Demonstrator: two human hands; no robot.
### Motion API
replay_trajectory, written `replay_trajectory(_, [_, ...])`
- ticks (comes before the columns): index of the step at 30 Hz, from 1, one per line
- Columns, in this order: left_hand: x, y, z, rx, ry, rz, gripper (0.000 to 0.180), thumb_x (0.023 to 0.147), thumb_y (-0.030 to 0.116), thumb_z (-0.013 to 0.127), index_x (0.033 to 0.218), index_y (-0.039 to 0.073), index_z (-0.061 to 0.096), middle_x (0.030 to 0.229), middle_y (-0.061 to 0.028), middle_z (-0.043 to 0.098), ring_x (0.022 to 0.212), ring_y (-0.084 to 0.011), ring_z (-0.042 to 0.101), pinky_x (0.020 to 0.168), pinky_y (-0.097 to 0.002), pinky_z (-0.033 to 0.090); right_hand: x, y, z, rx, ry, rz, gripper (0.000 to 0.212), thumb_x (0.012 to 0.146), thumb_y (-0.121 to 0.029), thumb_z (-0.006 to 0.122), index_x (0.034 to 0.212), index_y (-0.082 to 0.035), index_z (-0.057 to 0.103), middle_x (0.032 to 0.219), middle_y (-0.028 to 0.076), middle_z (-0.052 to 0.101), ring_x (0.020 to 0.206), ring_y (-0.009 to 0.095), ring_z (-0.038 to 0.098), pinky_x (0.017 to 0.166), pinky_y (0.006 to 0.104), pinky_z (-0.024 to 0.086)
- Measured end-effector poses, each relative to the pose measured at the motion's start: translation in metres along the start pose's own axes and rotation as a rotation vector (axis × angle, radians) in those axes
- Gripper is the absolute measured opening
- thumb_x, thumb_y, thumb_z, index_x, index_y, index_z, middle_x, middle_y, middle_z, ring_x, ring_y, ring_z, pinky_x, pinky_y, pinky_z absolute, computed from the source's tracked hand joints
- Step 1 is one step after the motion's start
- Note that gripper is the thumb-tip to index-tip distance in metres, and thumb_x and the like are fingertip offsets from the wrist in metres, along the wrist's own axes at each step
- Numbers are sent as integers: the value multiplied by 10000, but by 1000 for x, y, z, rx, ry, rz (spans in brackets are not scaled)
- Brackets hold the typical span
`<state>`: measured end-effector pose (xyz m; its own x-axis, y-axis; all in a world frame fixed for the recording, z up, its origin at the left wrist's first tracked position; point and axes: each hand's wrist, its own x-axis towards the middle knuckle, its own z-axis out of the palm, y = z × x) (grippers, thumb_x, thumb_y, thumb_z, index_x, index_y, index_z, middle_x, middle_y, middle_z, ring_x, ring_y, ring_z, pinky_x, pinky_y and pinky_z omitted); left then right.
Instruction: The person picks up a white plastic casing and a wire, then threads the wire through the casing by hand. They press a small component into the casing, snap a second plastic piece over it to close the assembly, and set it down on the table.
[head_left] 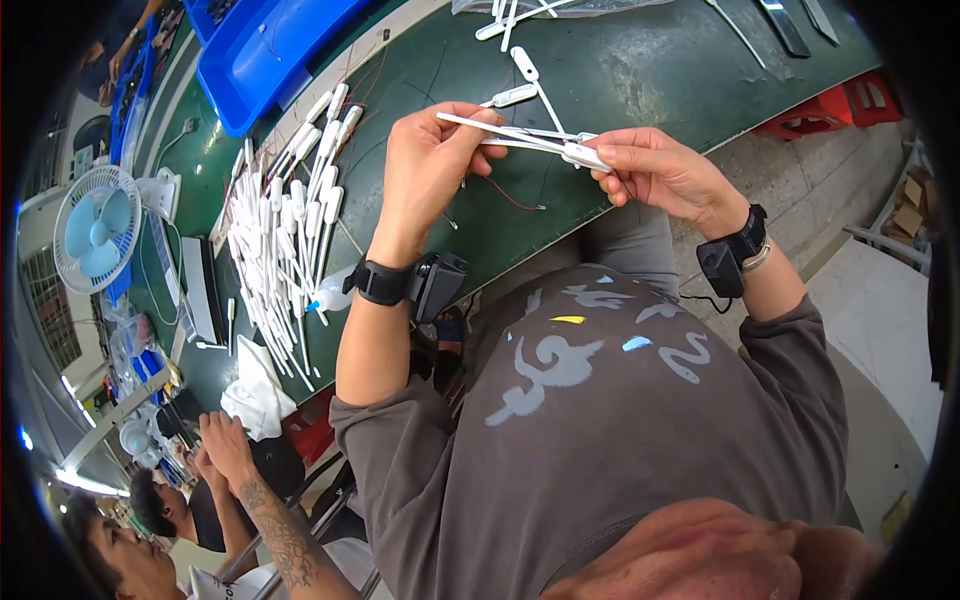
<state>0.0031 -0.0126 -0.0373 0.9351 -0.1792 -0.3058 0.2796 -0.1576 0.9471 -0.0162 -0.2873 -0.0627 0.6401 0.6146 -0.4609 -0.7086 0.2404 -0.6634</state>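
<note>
Both of my hands are raised over the green table (640, 75), holding a few long, thin white plastic sticks (530, 137) between them. My left hand (430, 150) pinches the thin ends between thumb and fingers. My right hand (655, 170) grips the wider, paddle-like ends. Just beyond my hands lie two similar white sticks (515, 95) with small windows in their wide ends. Below the held sticks, a thin red wire (512, 203) with a small tip lies near the table edge. A large pile of white sticks (290, 225), some with red wires, spreads to the left.
Blue plastic bins (240, 85) stand at the far left. A white fan (97, 230), a white cloth (258, 390) and a blue-capped bottle (332, 294) are on the left. Co-workers (150, 530) sit at lower left. Red stools (825, 115) stand beyond the table's right edge.
</note>
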Motion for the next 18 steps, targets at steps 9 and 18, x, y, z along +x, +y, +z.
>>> replay_trajectory(9, [0, -5, 9, 117, 119, 170, 241, 952, 204, 668, 998, -27, 720, 747, -75, 734, 620, -94, 680, 573, -231, 513, 1, 1, 3, -6, -18, 48, 357, 1000, -188, 634, 1252, 63, 604, 908, 52, 656, 745, 68, 618, 647, 222, 550])
replay_trajectory(18, [-4, 2, 19, 259, 247, 223, 231, 930, 223, 692, 985, 2, 732, 732, -64, 729, 639, -104, 683, 584, -252, 515, 2, 1, 3, -7, -10, 57, 335, 1001, -192, 632, 1238, 43, 606, 907, 34, 641, 748, 62, 611, 658, 224, 557])
